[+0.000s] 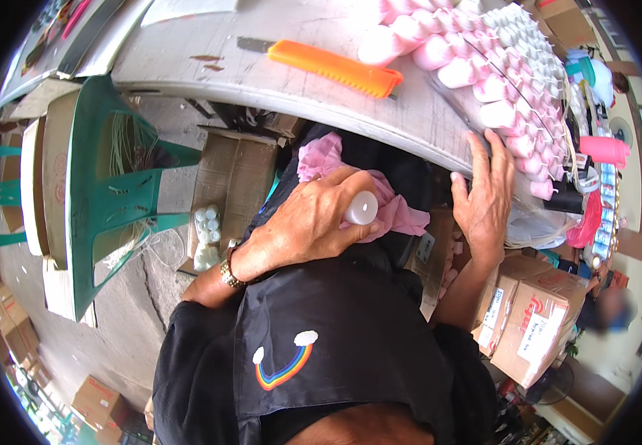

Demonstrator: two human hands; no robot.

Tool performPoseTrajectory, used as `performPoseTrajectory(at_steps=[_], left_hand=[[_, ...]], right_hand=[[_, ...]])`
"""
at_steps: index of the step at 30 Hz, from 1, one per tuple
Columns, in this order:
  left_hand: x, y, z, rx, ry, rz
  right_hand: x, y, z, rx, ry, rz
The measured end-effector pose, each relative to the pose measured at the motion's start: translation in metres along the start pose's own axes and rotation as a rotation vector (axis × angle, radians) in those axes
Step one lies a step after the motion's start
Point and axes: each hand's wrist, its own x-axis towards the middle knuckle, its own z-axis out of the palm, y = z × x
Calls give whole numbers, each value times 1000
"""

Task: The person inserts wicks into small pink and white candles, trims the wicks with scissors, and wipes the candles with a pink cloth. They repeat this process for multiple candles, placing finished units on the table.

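My left hand (321,215) is closed around a small whitish candle (362,208), its round end facing up with a tiny pale dot at the centre. A crumpled pink cloth (402,216) lies over my lap beneath and beside that hand. My right hand (484,196) rests at the table's front edge, fingers stretched out and thumb apart, with nothing visible in its grasp. Close to those fingertips, a thin grey strip (450,100) lies on the table next to rows of pink and white rounded pieces (499,81). An orange box cutter (328,67) with its blade out lies farther left.
The pale table (209,74) spans the far side. Green plastic chairs (87,200) stand at left. Below the table, a cardboard box (232,174) has a bag of small white cylinders (207,225) beside it. More cartons (536,319) are stacked at right.
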Motion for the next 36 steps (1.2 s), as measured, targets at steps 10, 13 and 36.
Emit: performPoseTrajectory(at_steps=[10,13,36], left_hand=[[8,-6,11,260,222,171],[12,-8,15,19,171,114],[33,-27,29,-114,238,302]], right_hand=[[-23,9,2,93,181,223],[-30,-7,-8,704,235,376],[14,-89,-19,895,293,-163]])
